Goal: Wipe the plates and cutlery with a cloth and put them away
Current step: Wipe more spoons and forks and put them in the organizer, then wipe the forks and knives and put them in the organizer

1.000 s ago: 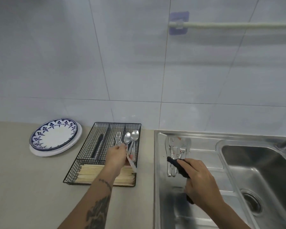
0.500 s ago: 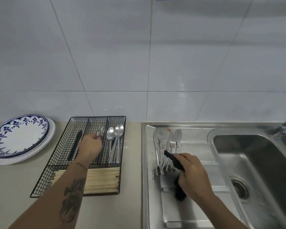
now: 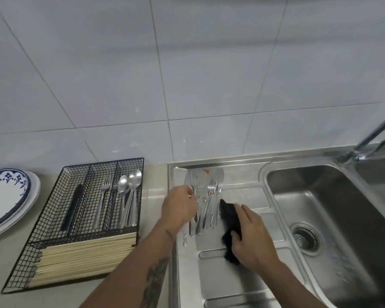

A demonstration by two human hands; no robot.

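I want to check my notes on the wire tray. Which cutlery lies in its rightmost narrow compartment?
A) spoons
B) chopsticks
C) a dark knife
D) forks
A: two spoons lie in the rightmost narrow compartment of the wire tray, bowls toward the wall; the fork is in the compartment to their left.

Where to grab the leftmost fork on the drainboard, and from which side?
Probably the handle end. The fork lies flat on the drainboard, tines toward the wall, handle toward the person. Come from above and from the left, where the left hand already is; other cutlery crowds its right side. Pinch near the handle's tip.
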